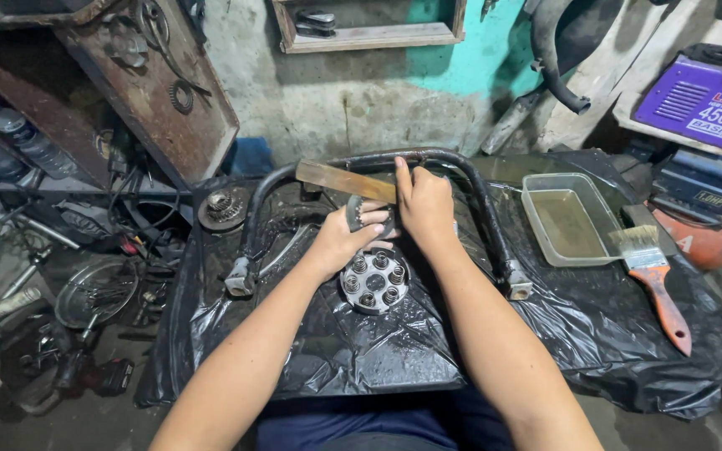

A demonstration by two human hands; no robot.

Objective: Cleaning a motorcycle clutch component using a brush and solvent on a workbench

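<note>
My left hand (pixel 346 235) grips a dark round toothed metal part (pixel 363 209), holding it up off a table covered in black plastic (pixel 378 351). My right hand (pixel 424 203) holds one end of a flat brown bar (pixel 344 180), which lies across the top of that part. Just below my hands rests a round silver metal hub (pixel 374 281) with several springs standing in a ring. A bent black tube frame (pixel 273 188) arches around the work area.
A clear plastic tray (pixel 568 220) with murky liquid sits at the right, with a red-handled paintbrush (pixel 655 280) beside it. A gear disc (pixel 223 207) lies at the back left. Tools and metal parts litter the floor at left. A purple machine (pixel 702 102) stands at the far right.
</note>
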